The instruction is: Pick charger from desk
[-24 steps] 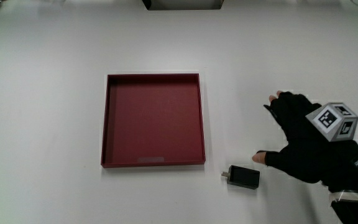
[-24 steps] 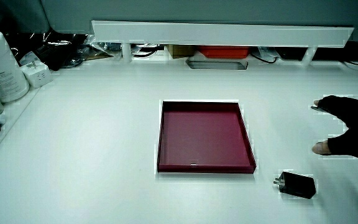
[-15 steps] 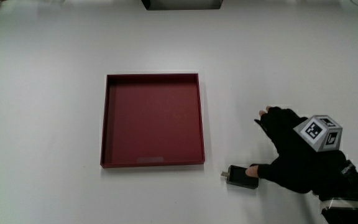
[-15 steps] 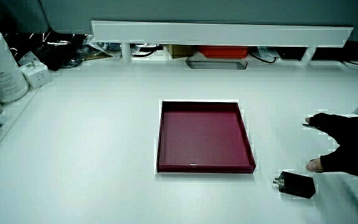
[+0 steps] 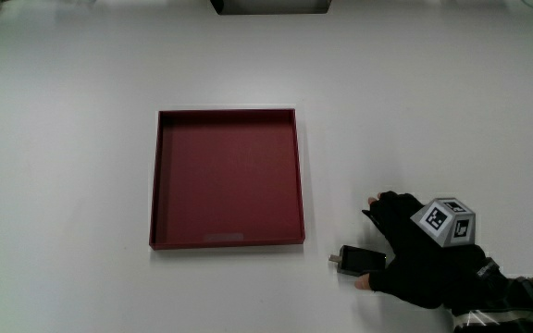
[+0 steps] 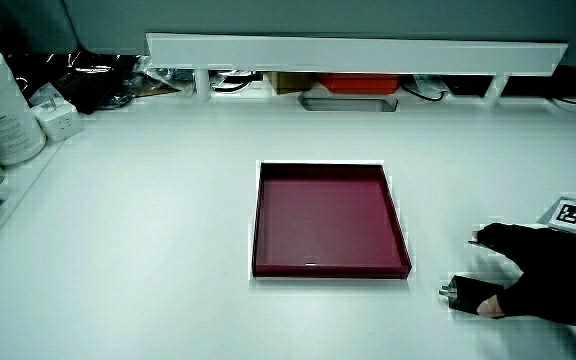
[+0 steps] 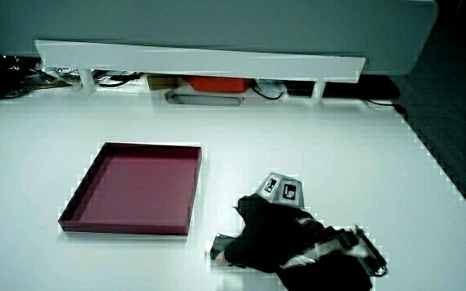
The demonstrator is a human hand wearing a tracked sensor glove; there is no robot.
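We judged the grasp to be under way: the hand (image 5: pixel 421 261) lay over the charger (image 5: pixel 355 262), fingers spread across it and thumb at its near side, but not yet closed. The charger rested on the desk (image 5: pixel 81 185) just off the tray's (image 5: pixel 227 243) near corner. Next we would close and lift. A low partition (image 6: pixel 358 52) edged the white desk.

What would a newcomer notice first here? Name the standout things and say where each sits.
The dark red tray stands out most, lying empty in the middle of the white table. Next comes the hand with its patterned cube, lying over the small black charger, which sits on the table beside the tray's near corner. Whether the fingers already grip it cannot be seen.
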